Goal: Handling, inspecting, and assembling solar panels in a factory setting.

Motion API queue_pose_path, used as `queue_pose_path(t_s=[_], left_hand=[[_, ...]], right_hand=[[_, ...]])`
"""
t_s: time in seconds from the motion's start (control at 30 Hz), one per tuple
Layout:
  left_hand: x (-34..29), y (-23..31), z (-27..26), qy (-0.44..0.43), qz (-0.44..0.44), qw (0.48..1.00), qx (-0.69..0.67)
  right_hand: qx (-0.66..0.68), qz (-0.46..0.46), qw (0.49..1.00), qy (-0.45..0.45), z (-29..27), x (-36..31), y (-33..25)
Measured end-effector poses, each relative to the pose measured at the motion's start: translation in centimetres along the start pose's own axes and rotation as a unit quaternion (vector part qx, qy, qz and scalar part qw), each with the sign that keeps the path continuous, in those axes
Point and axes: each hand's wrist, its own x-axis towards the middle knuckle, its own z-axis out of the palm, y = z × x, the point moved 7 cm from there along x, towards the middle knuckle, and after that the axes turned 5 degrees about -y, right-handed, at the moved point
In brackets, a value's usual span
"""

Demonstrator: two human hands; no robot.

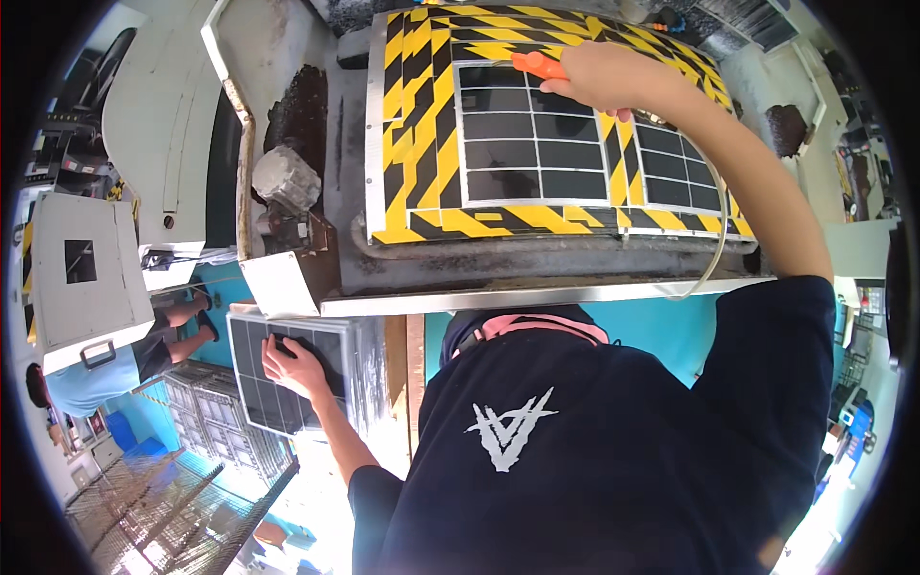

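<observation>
Right grip point(602, 77) holds a bright orange hand tool point(541, 65) near the top edge of a flat black panel with white lines point(494, 126). Yellow-and-black striped tape point(416, 144) goes around it. Left grip point(297, 369) lies loose on another white-lined black panel point(261, 401).

You are on a factory or workshop floor: before you, a grimy machine bed point(393, 273) bears yellow-and-black hazard tape point(446, 144) around dark gridded panels point(575, 158). To your left are a pale cabinet point(91, 302), stacked crates point(206, 412), wire-mesh racking point(144, 513) and a co-worker point(105, 379) on a teal floor point(676, 335).
</observation>
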Motion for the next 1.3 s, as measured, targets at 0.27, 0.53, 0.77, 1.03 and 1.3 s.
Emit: queue_pose_path(t_s=[0.27,0.53,0.77,1.03,1.3], left_hand=[[0.1,-0.3,0.2,0.004,0.002,1.0,0.004],[0.2,0.0,0.0,0.002,0.005,1.0,0.002],[0.0,-0.1,0.2,0.002,0.0,1.0,0.011],[0.2,-0.3,0.5,-0.002,0.013,1.0,0.019],[0.2,-0.3,0.5,-0.017,0.002,0.999,0.032]], right_hand=[[0.007,-0.023,0.999,0.024,0.0,2.1,-1.4],[0.018,-0.017,0.999,-0.036,2.1,1.6,-1.1],[0.022,0.073,0.997,-0.002,0.4,1.4,4.8],[0.015,0.132,0.991,-0.028,1.6,-0.5,12.6],[0.05,0.124,0.991,-0.018,2.7,-0.7,12.8]])
